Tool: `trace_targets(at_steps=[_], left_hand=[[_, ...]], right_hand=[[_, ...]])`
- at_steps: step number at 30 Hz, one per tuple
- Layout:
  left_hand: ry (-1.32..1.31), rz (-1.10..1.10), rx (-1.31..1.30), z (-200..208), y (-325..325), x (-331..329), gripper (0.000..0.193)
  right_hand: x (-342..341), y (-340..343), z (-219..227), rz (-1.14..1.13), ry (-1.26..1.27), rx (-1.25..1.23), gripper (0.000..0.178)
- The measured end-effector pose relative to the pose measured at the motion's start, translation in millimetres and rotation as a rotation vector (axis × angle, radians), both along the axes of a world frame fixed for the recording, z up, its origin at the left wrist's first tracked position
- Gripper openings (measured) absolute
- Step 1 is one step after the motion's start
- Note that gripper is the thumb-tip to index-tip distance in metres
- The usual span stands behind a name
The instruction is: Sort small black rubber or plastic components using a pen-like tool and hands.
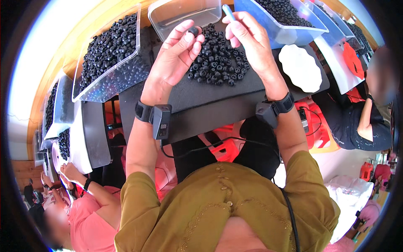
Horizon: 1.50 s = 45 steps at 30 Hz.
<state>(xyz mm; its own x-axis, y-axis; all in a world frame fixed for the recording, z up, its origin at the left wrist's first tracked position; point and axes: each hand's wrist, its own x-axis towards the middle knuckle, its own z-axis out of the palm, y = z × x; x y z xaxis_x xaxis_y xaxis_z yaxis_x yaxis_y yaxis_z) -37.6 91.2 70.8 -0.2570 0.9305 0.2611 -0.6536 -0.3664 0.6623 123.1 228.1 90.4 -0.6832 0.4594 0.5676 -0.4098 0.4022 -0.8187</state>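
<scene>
My left hand (pixel 174 56) is raised above the dark work mat and pinches one small black round piece (pixel 193 31) between thumb and fingertips. Across from it, my right hand (pixel 252 40) closes round a slim light blue stick-like tool (pixel 228 12), which points up and away; its lower end is hidden by my fingers. The two hands are apart. Between and below them lies a loose heap of black ring-shaped pieces (pixel 216 63), many with a hole showing, on the dark mat (pixel 189 94).
A transparent bin of black pieces (pixel 110 48) stands at left, a bluish bin (pixel 289 31) at right. An open transparent box (pixel 174 17) sits behind the heap. A white scalloped plate (pixel 300 68) is by my right wrist. Cables hang from my wristbands; co-workers sit on both sides.
</scene>
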Motion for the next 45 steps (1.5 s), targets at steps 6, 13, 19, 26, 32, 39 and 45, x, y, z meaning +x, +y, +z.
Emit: trace_targets(at_steps=[6, 13, 19, 26, 32, 39, 45], left_hand=[[0.105, 0.13, -0.035, -23, -6, -5, 0.025], [0.021, 0.112, -0.066, -36, -8, -8, 0.022], [-0.012, 0.132, -0.08, -40, -5, -5, 0.022], [-0.04, 0.097, -0.084, -43, -5, -2, 0.025], [-0.047, 0.106, -0.141, -44, -4, 2, 0.026], [-0.068, 0.062, -0.128, -49, -3, 1, 0.023], [-0.098, 0.048, -0.118, -50, -3, 2, 0.024]], right_hand=[[-6, -7, -19, -0.146, -0.086, 0.224, 0.021], [-8, -8, -32, -0.202, -0.075, 0.422, 0.019], [-6, -10, -36, -0.303, -0.105, 0.463, 0.016], [-4, -9, -32, -0.306, -0.127, 0.499, 0.017], [-2, -4, -34, -0.26, -0.092, 0.425, 0.02], [1, -7, -36, -0.167, -0.193, 0.292, 0.017], [2, -9, -35, 0.054, -0.215, -0.026, 0.017]])
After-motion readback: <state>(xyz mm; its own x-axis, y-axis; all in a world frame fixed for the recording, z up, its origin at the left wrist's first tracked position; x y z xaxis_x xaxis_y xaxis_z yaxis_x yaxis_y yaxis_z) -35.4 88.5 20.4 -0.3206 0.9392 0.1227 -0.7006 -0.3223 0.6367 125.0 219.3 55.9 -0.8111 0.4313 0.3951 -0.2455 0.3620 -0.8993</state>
